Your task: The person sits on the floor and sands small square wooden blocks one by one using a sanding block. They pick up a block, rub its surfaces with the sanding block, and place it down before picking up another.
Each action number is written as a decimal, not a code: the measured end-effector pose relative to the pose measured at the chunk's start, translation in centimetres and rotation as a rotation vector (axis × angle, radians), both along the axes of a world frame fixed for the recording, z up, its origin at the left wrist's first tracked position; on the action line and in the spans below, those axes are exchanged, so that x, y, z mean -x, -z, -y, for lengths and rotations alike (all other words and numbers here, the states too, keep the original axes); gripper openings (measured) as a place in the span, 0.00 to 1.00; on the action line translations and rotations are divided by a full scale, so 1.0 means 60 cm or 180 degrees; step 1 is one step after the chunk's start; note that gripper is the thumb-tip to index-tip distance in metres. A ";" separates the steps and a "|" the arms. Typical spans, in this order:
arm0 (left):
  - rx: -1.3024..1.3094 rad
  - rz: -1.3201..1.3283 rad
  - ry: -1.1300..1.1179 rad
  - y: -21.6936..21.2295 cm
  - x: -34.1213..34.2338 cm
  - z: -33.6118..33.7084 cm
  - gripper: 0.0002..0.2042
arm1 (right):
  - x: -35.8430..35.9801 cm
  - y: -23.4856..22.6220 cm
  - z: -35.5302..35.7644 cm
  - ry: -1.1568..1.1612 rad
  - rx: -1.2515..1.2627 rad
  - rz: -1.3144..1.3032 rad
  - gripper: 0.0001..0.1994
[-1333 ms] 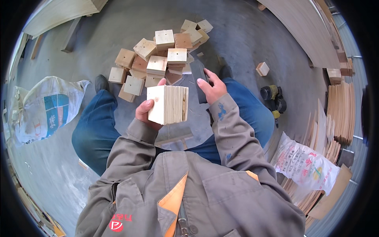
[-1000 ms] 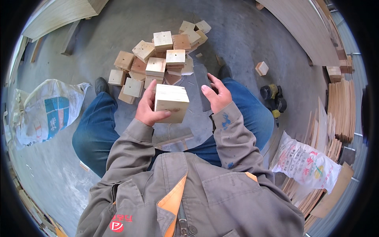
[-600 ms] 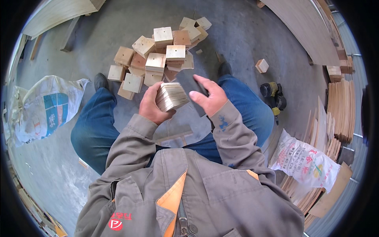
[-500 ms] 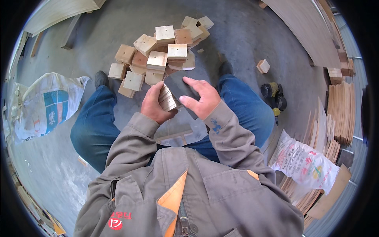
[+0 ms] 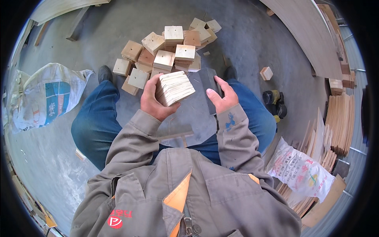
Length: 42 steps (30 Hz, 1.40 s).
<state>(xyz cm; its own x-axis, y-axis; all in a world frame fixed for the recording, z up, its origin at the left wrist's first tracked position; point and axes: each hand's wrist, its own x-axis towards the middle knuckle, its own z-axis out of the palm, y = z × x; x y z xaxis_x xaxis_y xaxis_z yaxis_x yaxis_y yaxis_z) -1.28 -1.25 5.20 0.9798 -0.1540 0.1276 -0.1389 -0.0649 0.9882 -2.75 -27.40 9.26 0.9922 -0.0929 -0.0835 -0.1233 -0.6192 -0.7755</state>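
Clasped in the left hand (image 5: 153,99) was a stack of thin square wooden sheets (image 5: 174,87), its layered edges turned toward the camera. I noted the thumb along the stack's left side and the fingers curled under it, with the palm beneath the lower left corner. The stack sat tilted, its far end raised and pointing up and to the right, above the gap between the knees.

Right hand (image 5: 221,96) gripped a dark grey block (image 5: 209,85) from its right side, fingers wrapped over the near end, thumb pointing toward the stack. Stack and block were near one another but apart; I saw a strip of floor between them.

Both forearms came up from the lower edge in grey jacket sleeves, elbows bent, wrists nearly level.

Just beyond the hands lay a heap of pale wooden cubes (image 5: 166,49) on the concrete floor (image 5: 252,35). One lone cube (image 5: 266,73) sat well to the right of the heap. A printed white sack (image 5: 43,96) lay to the left, and another sack (image 5: 302,172) to the lower right beside stacked thin boards (image 5: 339,122).
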 end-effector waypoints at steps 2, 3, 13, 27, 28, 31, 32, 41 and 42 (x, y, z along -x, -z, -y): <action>-0.0197 0.0072 -0.0031 0.008 0.000 0.001 0.49 | 0.010 -0.026 -0.013 -0.0203 0.0006 0.0209 0.32; -0.0297 0.0103 -0.0050 0.012 0.001 0.000 0.49 | 0.017 -0.036 -0.024 -0.0316 0.0035 0.0307 0.32; -0.0277 0.0244 -0.0129 0.016 -0.001 -0.004 0.48 | 0.046 0.030 0.005 -0.0203 0.0903 0.0259 0.30; 0.0482 -0.0319 0.0119 -0.011 0.003 0.000 0.49 | 0.053 0.017 0.036 -0.0088 0.0686 0.0308 0.29; 0.0466 -0.0410 0.0170 -0.014 0.002 -0.005 0.49 | 0.055 -0.003 0.041 0.0031 0.0385 0.0422 0.28; 0.0495 -0.0550 0.0374 -0.017 -0.013 -0.015 0.48 | 0.043 -0.046 0.041 -0.0535 0.0197 0.0953 0.29; 0.0592 -0.0676 0.0476 -0.015 -0.014 -0.013 0.48 | 0.040 -0.050 0.041 -0.0761 0.0162 0.1147 0.29; 0.0787 -0.1488 0.1064 -0.023 -0.015 -0.022 0.49 | 0.033 -0.050 0.045 -0.1704 -0.0151 0.0843 0.33; 0.0790 -0.1552 0.1144 -0.023 -0.016 -0.023 0.50 | 0.031 -0.050 0.042 -0.1728 -0.0152 0.0824 0.34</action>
<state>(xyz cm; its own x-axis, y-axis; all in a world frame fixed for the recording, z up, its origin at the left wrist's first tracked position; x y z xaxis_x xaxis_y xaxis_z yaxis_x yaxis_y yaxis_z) -0.29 0.10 6.57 0.8273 -0.5059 -0.2442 0.3583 0.1403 0.9230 -4.60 -29.94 12.24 0.8855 0.4304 0.1754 0.3970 -0.5045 -0.7667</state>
